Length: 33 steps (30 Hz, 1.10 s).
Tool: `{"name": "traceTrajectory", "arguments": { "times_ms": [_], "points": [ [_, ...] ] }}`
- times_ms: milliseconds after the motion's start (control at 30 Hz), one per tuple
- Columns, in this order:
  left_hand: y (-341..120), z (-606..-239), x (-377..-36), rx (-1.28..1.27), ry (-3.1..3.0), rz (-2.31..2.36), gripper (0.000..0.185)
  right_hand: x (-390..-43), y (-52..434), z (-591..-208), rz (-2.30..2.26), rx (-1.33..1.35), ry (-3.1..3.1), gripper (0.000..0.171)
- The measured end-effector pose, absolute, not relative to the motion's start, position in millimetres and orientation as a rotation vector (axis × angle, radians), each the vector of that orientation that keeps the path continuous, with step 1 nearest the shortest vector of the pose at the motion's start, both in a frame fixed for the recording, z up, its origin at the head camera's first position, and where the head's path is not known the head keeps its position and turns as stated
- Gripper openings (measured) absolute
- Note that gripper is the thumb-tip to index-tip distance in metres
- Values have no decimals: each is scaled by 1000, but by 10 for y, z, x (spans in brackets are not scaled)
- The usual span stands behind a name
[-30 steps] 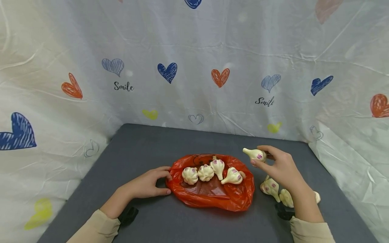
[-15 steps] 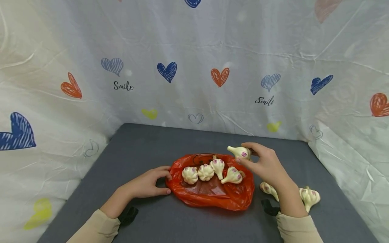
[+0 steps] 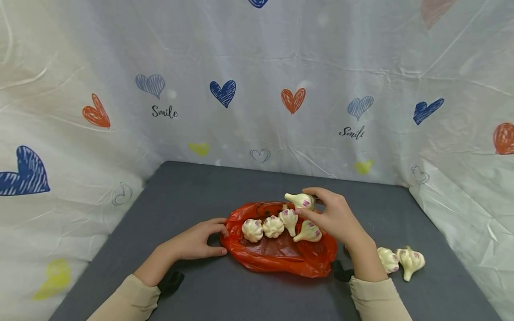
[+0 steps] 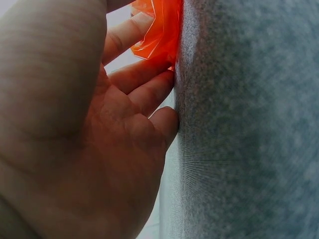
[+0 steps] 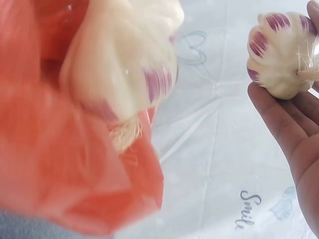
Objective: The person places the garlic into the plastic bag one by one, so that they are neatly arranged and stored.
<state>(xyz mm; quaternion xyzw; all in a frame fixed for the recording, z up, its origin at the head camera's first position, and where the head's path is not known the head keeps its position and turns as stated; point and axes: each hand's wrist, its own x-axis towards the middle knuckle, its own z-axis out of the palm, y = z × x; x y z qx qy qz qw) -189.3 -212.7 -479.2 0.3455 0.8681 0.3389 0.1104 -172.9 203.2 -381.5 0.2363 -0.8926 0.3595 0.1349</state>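
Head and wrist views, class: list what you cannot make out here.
- Left wrist view: left hand fills the frame; orange plastic bag cut off by the top edge.
- Right wrist view: near white garlic bulb blurred, too close.
- Head view: right hand hides part of the bag.

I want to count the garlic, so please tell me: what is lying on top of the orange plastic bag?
Four garlic bulbs lie in a row on the orange bag. The right hand holds a fifth bulb above it. The hand may hide something beneath.
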Motion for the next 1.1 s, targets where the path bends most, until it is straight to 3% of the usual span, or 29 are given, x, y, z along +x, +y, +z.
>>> {"name": "traceTrajectory", "arguments": {
  "times_ms": [1100],
  "points": [
    [-2122, -4777, -1893, 1036, 2553, 997, 27, -1732, 1557, -4057, 1142, 830, -2614, 54]
  ]
}}
